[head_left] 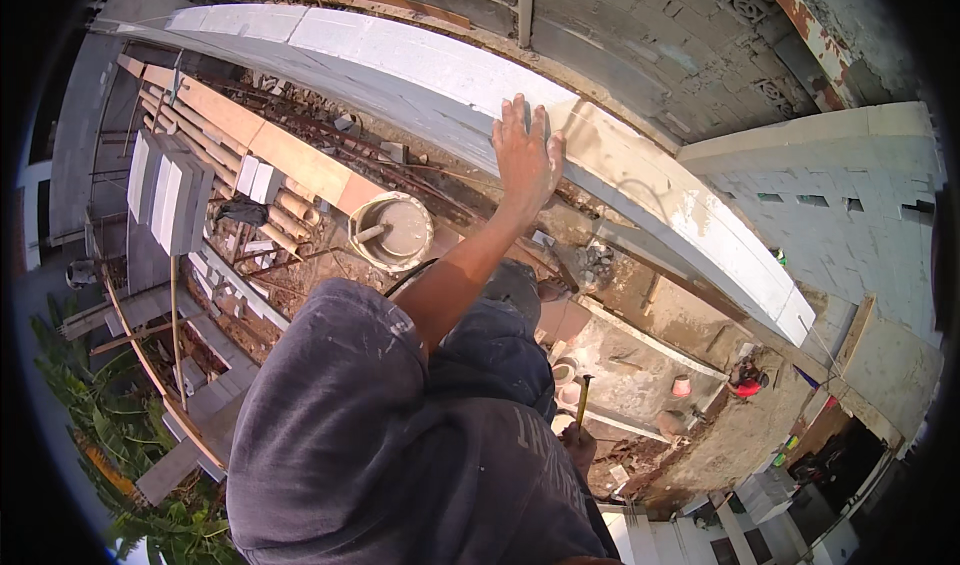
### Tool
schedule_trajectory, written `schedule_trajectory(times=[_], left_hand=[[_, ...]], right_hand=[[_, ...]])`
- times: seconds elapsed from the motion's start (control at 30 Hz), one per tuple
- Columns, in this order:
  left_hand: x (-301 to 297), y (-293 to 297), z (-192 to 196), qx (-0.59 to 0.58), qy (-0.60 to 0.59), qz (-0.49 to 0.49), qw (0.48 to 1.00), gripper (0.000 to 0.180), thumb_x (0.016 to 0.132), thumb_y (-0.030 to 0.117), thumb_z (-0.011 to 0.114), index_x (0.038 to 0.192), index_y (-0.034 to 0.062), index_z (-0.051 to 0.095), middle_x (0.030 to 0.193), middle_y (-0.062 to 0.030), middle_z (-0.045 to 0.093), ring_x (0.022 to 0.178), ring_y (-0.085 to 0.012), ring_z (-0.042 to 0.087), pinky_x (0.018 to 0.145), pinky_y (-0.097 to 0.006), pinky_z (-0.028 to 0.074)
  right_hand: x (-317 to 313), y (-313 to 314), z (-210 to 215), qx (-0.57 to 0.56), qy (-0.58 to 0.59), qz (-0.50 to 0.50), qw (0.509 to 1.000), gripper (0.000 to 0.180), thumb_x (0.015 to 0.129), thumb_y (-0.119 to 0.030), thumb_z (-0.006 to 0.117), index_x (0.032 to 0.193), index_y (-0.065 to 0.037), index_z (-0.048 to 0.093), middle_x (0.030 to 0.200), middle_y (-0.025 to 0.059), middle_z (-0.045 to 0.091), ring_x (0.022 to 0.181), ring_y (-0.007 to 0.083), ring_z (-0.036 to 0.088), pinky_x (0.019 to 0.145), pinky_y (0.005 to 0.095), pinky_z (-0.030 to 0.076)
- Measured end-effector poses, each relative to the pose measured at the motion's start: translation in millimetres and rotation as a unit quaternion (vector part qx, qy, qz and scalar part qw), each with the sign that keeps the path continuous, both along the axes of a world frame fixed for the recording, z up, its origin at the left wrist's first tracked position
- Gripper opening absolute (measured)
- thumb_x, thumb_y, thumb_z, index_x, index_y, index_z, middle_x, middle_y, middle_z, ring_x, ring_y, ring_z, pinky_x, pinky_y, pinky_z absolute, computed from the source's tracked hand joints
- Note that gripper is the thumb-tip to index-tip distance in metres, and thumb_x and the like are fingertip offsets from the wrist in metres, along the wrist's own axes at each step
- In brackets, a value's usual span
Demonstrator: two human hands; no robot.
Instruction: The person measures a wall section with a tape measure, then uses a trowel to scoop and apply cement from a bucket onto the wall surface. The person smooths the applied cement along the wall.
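Far left you had a stack of pale grey building blocks [170, 190] standing on edge, with long orange-tan wooden planks [260, 140] and a few tan pipes [285, 215] lying just beside them. A bit further over sat a round grey bucket of wet mortar [392, 230] with a handle sticking out of the mix, down on the rubble-strewn ground below you.

Your left hand [527, 155] was up on the top of the long white-plastered block wall [400, 60], palm flat, fingers spread and apart, pressing on the wall face and gripping nothing. The bare forearm ran back down to your dark blue paint-flecked sleeve [340, 395].

Lower and to the right, your right hand [578, 443] was down by your hip, mostly hidden behind your clothes, closed round the wooden handle of a small hammer [584, 390] whose dark head pointed up. Past that, on the ground well below, were a small red-and-white pot [681, 386] and a person in a red top [745, 377] crouched near the wall's far end.
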State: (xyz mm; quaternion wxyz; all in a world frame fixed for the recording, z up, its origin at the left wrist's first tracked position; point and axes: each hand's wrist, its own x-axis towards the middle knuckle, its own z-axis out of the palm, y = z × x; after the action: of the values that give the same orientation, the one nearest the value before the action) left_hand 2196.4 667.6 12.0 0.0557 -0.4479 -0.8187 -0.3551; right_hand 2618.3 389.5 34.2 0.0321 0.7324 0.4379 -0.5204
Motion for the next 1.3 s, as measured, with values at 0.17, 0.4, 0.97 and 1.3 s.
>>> schedule_trajectory(times=[0.17, 0.4, 0.97, 1.3], left_hand=[[-45.6, -6.7, -6.4, -0.117, -0.007, 0.022, 0.993, 0.059, 0.093, 0.035, 0.046, 0.134, -0.0066, 0.041, 0.146, -0.0303, 0.024, 0.136, -0.045, 0.02, 0.111, -0.056, 0.013], [-51.2, 5.9, 1.8, -0.205, -0.102, -0.033, 0.973, 0.064, 0.091, 0.039, 0.049, 0.135, -0.0073, 0.039, 0.145, -0.033, 0.023, 0.136, -0.0428, 0.022, 0.114, -0.048, 0.014], [-68.5, -4.4, 18.9, -0.226, -0.075, -0.138, 0.961, 0.073, 0.073, 0.013, 0.065, 0.136, -0.0089, 0.036, 0.137, -0.0407, 0.029, 0.132, -0.048, 0.03, 0.112, -0.048, 0.022], [-77.6, 2.5, -0.8, -0.195, -0.021, -0.159, 0.968, 0.068, 0.076, 0.015, 0.061, 0.135, -0.0075, 0.038, 0.128, -0.0429, 0.039, 0.126, -0.0493, 0.038, 0.109, -0.051, 0.025]], right_hand=[[-30.5, 54.4, 18.8, -0.035, 0.03, 0.074, 0.996, 0.036, 0.092, -0.026, 0.053, 0.077, 0.005, 0.064, 0.063, 0.0097, 0.062, 0.058, 0.0144, 0.057, 0.055, 0.0324, 0.044], [-101.7, 104.0, 29.2, -0.073, 0.058, 0.112, 0.989, 0.042, 0.095, -0.031, 0.051, 0.103, 0.01, 0.06, 0.071, 0.0145, 0.062, 0.058, 0.0183, 0.055, 0.059, 0.0338, 0.044], [-185.5, 246.6, -11.9, -0.249, 0.247, 0.004, 0.937, 0.029, 0.092, -0.032, 0.053, 0.099, -0.004, 0.057, 0.079, 0.0097, 0.062, 0.072, 0.0226, 0.063, 0.065, 0.0338, 0.053], [-248.7, 235.2, -5.1, -0.266, 0.447, -0.065, 0.852, 0.037, 0.089, -0.036, 0.058, 0.112, -0.007, 0.056, 0.094, 0.0099, 0.064, 0.08, 0.0242, 0.065, 0.069, 0.0404, 0.055]])
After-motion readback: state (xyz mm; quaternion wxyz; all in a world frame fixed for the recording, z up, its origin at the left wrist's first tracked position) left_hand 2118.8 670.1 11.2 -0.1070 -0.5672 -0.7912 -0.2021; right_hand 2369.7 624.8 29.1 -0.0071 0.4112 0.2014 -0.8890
